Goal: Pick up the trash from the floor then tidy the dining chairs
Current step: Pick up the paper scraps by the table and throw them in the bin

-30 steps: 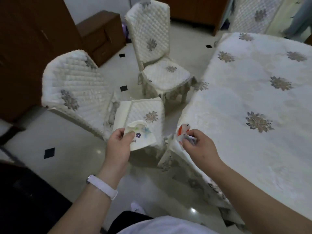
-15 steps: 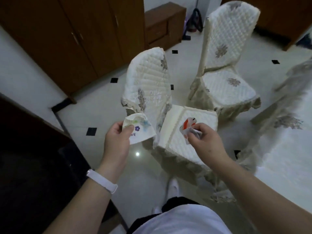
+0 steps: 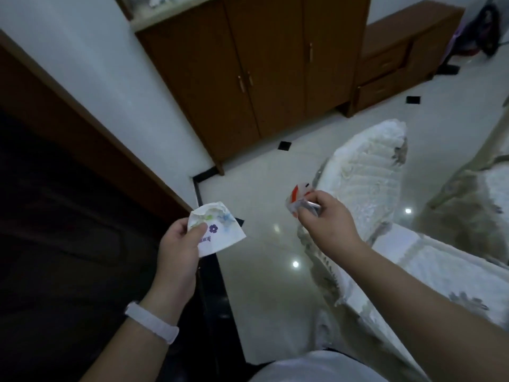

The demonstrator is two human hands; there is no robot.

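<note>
Left hand (image 3: pixel 179 249) holds paper (image 3: pixel 223 236), right hand (image 3: pixel 327 219) wrapper (image 3: pixel 298 193), over floor (image 3: pixel 264 293).

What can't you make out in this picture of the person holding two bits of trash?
Head view only:
1. Print on the white paper in the left hand: too small and blurred to read.
2. The red-and-white wrapper: partly covered by fingers of the right hand.
3. The dark area at left: too dim.
4. The far chair: cut off by the right edge.
</note>
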